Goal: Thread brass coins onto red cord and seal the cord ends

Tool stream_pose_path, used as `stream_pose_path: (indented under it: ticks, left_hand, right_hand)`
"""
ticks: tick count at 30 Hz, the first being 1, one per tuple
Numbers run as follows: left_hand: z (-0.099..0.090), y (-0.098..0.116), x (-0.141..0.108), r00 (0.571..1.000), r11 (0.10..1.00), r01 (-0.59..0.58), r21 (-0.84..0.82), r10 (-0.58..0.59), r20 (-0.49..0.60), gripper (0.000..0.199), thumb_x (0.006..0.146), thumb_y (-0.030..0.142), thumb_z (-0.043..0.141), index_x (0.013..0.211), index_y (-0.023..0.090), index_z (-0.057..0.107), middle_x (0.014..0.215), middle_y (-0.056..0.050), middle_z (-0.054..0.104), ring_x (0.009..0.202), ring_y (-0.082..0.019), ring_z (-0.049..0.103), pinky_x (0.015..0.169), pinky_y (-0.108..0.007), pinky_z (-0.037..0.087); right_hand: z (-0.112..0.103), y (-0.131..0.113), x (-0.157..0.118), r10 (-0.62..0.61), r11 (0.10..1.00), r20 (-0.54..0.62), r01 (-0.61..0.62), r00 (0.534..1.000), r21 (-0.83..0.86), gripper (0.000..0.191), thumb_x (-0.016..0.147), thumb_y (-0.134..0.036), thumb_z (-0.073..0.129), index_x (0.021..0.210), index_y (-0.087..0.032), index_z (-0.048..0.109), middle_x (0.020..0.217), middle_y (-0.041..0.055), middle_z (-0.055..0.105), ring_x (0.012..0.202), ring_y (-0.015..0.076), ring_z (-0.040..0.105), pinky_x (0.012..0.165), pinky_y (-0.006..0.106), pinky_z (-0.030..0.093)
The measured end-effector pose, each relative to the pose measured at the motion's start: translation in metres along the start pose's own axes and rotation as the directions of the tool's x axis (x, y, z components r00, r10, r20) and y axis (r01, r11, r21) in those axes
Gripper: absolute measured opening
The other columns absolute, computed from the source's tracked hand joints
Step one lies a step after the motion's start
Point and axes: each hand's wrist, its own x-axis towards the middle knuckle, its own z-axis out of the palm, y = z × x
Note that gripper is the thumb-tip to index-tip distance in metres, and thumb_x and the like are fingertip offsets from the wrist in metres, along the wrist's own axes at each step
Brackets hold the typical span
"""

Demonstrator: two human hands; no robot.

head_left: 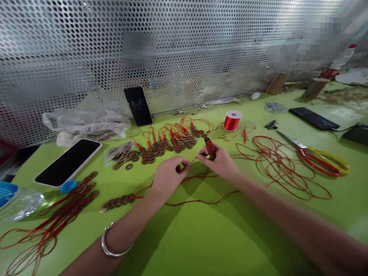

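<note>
My left hand [170, 175], a silver bangle on its wrist, pinches a thin red cord [194, 159] between thumb and finger. Close on its right, my right hand [221, 162] is closed around a dark red lighter [211, 149] with a black top, and its fingertips meet the cord's other side. Beneath the left forearm lies a row of overlapping round coins [116, 202] strung on red cord. Longer red strands [198, 203] run across the green table under both hands. Just beyond the hands lie finished-looking coin strings [171, 141] with red loops.
Red-and-yellow scissors [319, 161] and tangled red cord [273, 165] lie right, with a red thread spool [232, 121] farther back. Left are a phone [69, 161], a water bottle [6, 199] and coin strings [68, 210]. A perforated metal panel [178, 41] bounds the table's back.
</note>
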Motion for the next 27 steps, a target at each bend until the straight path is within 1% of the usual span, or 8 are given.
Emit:
stream_pose_path:
  ticks: [6,10,12,16,18,21,24,27]
  left_hand:
    - [-0.0013,0.0000,0.0008,0.999,0.998,0.048,-0.039,-0.048,0.005,0.007,0.074,0.018,0.060,0.070,0.018,0.065,0.064,0.002,0.064,0.052,-0.011,0.051,0.053,-0.021,0.037]
    - [-0.0009,0.0006,0.0004,0.998,0.997,0.061,-0.047,-0.061,0.013,0.008,0.075,0.021,0.059,0.071,0.019,0.066,0.064,0.001,0.064,0.052,-0.011,0.052,0.053,-0.021,0.038]
    - [0.0003,0.0007,0.0001,0.997,0.995,0.074,-0.068,-0.073,0.017,0.008,0.074,0.024,0.061,0.076,0.019,0.067,0.067,0.001,0.066,0.052,-0.011,0.052,0.053,-0.022,0.039]
    - [0.0031,0.0002,-0.0003,0.995,0.990,0.090,-0.108,-0.085,0.056,0.018,0.072,0.028,0.065,0.087,0.019,0.069,0.074,-0.001,0.069,0.053,-0.012,0.054,0.053,-0.024,0.041]
    - [0.0037,0.0001,-0.0004,0.995,0.988,0.085,-0.133,-0.077,0.060,0.019,0.073,0.027,0.064,0.090,0.019,0.069,0.081,-0.002,0.071,0.057,-0.013,0.057,0.057,-0.024,0.044]
    - [0.0031,0.0003,-0.0002,0.997,0.980,0.068,-0.185,-0.063,0.034,0.019,0.077,0.027,0.058,0.090,0.019,0.069,0.086,-0.003,0.071,0.065,-0.014,0.060,0.063,-0.026,0.047]
    - [0.0016,0.0003,0.0003,0.997,0.967,0.071,-0.244,-0.068,0.020,0.019,0.079,0.030,0.057,0.086,0.018,0.069,0.078,-0.003,0.071,0.063,-0.014,0.060,0.062,-0.025,0.047]
    - [0.0007,-0.0002,0.0011,0.996,0.947,0.093,-0.307,-0.089,0.029,0.018,0.077,0.031,0.057,0.080,0.017,0.068,0.070,-0.002,0.069,0.059,-0.014,0.060,0.058,-0.024,0.045]
  right_hand:
    - [0.0005,0.0013,0.0008,-0.001,1.000,0.026,0.002,1.000,-0.021,0.017,0.071,-0.030,0.060,0.069,-0.020,0.046,0.075,0.0021,0.060,0.070,0.0157,0.055,0.072,0.032,0.043]
    - [0.0007,0.0024,0.0012,-0.007,1.000,0.027,0.008,1.000,-0.016,0.018,0.071,-0.030,0.060,0.069,-0.021,0.045,0.075,0.0017,0.061,0.070,0.0155,0.055,0.072,0.032,0.043]
    - [0.0002,0.0018,0.0015,-0.013,1.000,0.022,0.013,1.000,0.001,0.019,0.071,-0.030,0.060,0.068,-0.021,0.043,0.075,0.0016,0.061,0.070,0.0154,0.055,0.071,0.031,0.043]
    - [-0.0029,-0.0012,0.0019,-0.017,1.000,-0.017,0.017,1.000,0.026,0.024,0.070,-0.029,0.060,0.066,-0.022,0.037,0.075,0.0013,0.062,0.071,0.0154,0.056,0.071,0.030,0.044]
    - [-0.0050,-0.0022,0.0021,-0.027,0.999,-0.031,0.028,0.999,0.027,0.025,0.070,-0.028,0.060,0.067,-0.022,0.036,0.074,0.0011,0.062,0.071,0.0153,0.056,0.071,0.030,0.043]
    - [-0.0073,-0.0019,0.0021,-0.062,0.998,-0.020,0.062,0.998,0.004,0.021,0.072,-0.028,0.059,0.068,-0.022,0.039,0.075,0.0008,0.061,0.069,0.0142,0.055,0.069,0.029,0.042]
    - [-0.0071,-0.0013,0.0016,-0.109,0.994,0.004,0.109,0.994,-0.027,0.018,0.074,-0.030,0.057,0.071,-0.021,0.042,0.075,0.0003,0.060,0.064,0.0129,0.052,0.061,0.026,0.041]
    - [-0.0067,-0.0031,0.0007,-0.165,0.984,0.037,0.167,0.986,-0.067,0.014,0.078,-0.031,0.054,0.074,-0.021,0.045,0.076,0.0013,0.061,0.064,0.0132,0.053,0.060,0.026,0.041]
